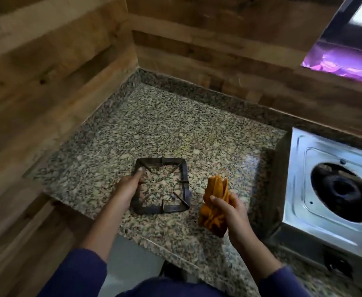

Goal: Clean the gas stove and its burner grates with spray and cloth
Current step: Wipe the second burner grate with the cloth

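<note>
Left hand (127,188) clamped on burner grate (162,185) left edge, flat on counter (175,129). Right hand (232,211) fisted around orange cloth (215,202), just beside grate.

left hand (127,187): forearm extended forward, fingers closed on grate (161,185) left edge, thumb on top | right hand (229,207): raised beside it, fingers curled, gripping bunched cloth (215,202) | sleeves: dark blue

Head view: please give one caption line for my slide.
Left hand steadies burner grate on granite counter; right hand grips orange cloth.
</note>
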